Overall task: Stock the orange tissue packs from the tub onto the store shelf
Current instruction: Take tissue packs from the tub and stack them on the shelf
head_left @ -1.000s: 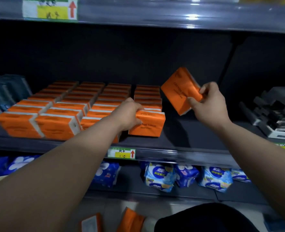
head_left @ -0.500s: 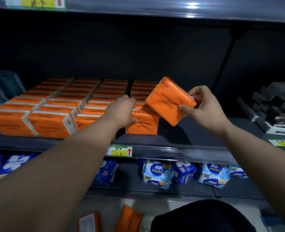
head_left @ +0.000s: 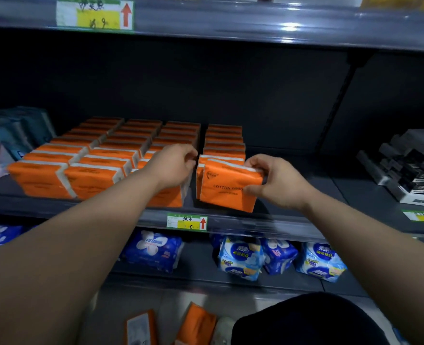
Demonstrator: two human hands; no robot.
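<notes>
Several rows of orange tissue packs [head_left: 93,175] stand on the middle store shelf [head_left: 293,220]. My right hand [head_left: 278,183] grips one orange pack [head_left: 228,188] by its right end, upright at the front of the rightmost row and just above the shelf's front edge. My left hand [head_left: 173,165] lies on the front pack of the neighbouring row [head_left: 166,197], fingers curled over its top right corner beside the gap between the rows. More orange packs [head_left: 198,324] lie low down near the floor. I cannot make out a tub.
Bare shelf lies right of the orange rows. Black and white boxes [head_left: 410,168] stand at the far right, and teal and pink packs [head_left: 9,140] at the far left. Blue packs [head_left: 243,257] fill the shelf below. A dark rounded shape [head_left: 305,319] is at the bottom right.
My right hand brought the orange pack down from mid-air and turned it upright at the front of the rightmost row. My left hand shifted left off that row's front pack.
</notes>
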